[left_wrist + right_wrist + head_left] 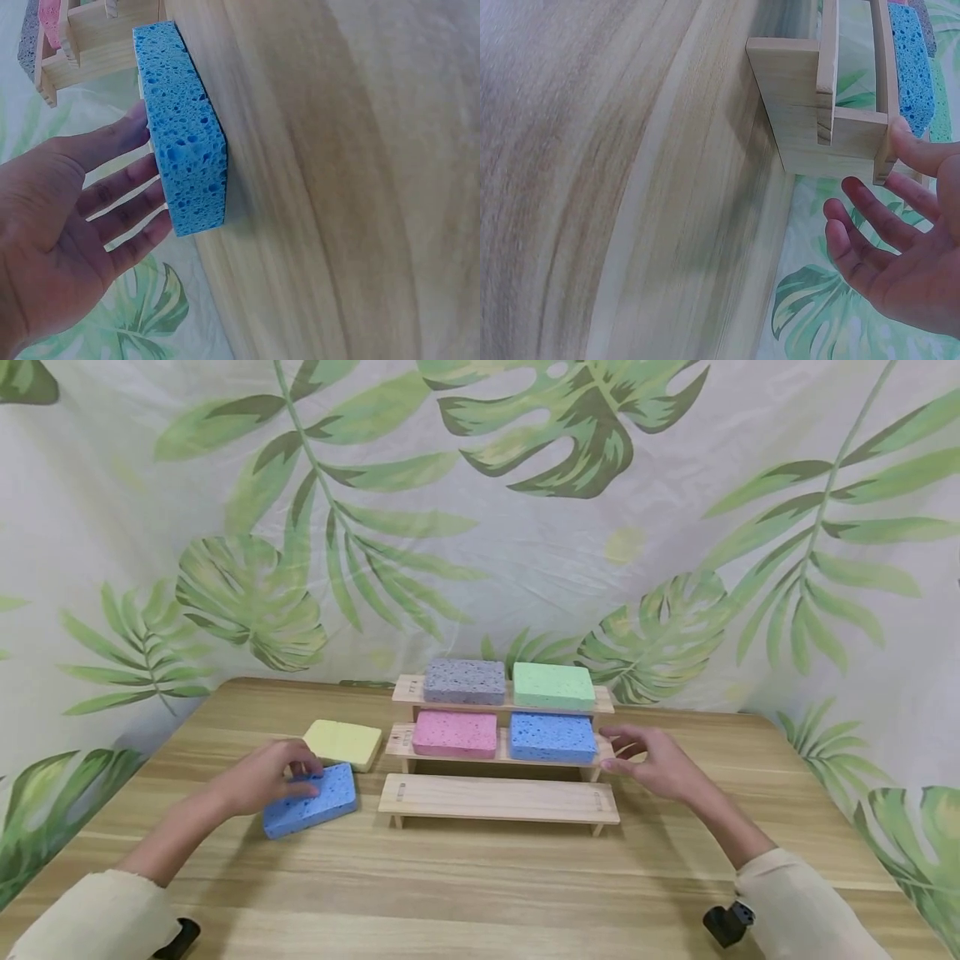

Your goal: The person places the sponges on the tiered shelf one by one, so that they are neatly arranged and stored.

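My left hand (273, 772) is over a blue sponge (330, 793) that lies flat on the table, its thumb and loosely bent fingers touching the upper face. In the left wrist view, the fingertips meet the far edge of this blue sponge (184, 142) and are partly hidden. A yellow sponge (345, 743) lies just behind it. At the right end of the three-tier wooden rack (498, 797), my right hand (652, 764) has thumb and index finger around the middle shelf's end. The right wrist view shows the thumb against the shelf (885, 146), other fingers loosely curled.
On the top tier sit a grey sponge (463, 683) and a green sponge (553, 687). The middle tier carries a pink sponge (454, 735) and another blue sponge (553, 739). A leaf-patterned cloth (525, 568) hangs behind the wooden table (465, 893).
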Action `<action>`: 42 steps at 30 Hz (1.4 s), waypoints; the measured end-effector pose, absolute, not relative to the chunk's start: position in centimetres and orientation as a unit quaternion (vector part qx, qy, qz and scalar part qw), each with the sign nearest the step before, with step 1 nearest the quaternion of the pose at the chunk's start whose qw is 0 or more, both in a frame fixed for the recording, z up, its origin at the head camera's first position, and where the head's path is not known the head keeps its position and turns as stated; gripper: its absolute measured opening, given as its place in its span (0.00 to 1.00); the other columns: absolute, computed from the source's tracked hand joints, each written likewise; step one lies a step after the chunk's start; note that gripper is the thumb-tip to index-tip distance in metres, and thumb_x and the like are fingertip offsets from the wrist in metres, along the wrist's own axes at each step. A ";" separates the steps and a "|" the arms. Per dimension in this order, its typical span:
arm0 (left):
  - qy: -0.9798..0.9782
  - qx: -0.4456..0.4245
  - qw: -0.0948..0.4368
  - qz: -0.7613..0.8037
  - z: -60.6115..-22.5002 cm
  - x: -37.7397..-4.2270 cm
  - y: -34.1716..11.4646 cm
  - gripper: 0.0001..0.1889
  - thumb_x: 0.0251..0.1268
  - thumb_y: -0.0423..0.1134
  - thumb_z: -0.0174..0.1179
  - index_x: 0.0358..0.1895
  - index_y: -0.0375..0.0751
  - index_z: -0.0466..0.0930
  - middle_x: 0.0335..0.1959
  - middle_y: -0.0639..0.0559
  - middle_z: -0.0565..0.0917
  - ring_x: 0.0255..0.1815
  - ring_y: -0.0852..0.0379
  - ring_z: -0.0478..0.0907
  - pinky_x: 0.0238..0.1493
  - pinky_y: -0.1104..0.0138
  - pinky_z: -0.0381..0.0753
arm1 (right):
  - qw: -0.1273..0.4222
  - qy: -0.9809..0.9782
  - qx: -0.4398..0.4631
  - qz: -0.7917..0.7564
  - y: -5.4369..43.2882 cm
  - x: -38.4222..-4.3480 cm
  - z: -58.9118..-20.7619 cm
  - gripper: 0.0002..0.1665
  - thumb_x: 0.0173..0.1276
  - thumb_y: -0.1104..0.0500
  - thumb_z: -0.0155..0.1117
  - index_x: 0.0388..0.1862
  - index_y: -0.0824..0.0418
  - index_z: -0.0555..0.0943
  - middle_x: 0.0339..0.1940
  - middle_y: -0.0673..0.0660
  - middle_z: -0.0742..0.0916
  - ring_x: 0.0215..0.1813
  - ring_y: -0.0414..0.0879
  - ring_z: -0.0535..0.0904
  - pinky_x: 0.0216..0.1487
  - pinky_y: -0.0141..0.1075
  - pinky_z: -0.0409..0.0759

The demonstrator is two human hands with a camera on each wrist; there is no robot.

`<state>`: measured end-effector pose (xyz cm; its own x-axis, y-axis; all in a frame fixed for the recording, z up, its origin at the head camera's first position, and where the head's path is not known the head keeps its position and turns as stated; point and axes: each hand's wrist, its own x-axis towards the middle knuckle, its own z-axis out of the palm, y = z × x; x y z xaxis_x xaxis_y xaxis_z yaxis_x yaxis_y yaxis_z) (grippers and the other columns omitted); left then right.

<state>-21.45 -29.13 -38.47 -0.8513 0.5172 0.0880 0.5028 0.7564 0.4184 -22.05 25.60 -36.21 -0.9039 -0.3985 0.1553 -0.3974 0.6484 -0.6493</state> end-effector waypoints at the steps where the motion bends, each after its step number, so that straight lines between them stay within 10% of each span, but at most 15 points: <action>1: 0.937 0.271 0.017 0.218 -38.4 -21.4 -29.2 0.11 0.58 0.37 0.78 0.40 0.35 0.89 0.37 0.53 0.86 0.38 0.56 0.80 0.38 0.60 0.83 | 0.001 0.908 -0.219 -0.357 25.6 -22.1 -36.2 0.28 0.72 0.61 0.71 0.65 0.74 0.78 0.52 0.71 0.87 0.51 0.64 0.85 0.55 0.60 0.83; 15: 0.943 0.262 0.071 0.191 -38.2 -20.3 -29.8 0.43 0.41 0.52 0.85 0.61 0.32 0.81 0.50 0.40 0.85 0.52 0.39 0.81 0.51 0.45 0.83 | 0.003 0.907 -0.218 -0.361 25.5 -22.1 -36.2 0.28 0.71 0.62 0.72 0.65 0.75 0.78 0.51 0.71 0.87 0.50 0.63 0.86 0.54 0.57 0.84; 42: 0.884 0.373 0.063 0.275 -35.5 -19.8 -28.5 0.34 0.50 0.43 0.82 0.63 0.41 0.82 0.58 0.48 0.83 0.51 0.62 0.76 0.48 0.66 0.79 | 0.008 0.909 -0.210 -0.359 25.7 -22.3 -36.4 0.28 0.71 0.63 0.71 0.65 0.74 0.78 0.51 0.71 0.87 0.51 0.65 0.85 0.55 0.58 0.83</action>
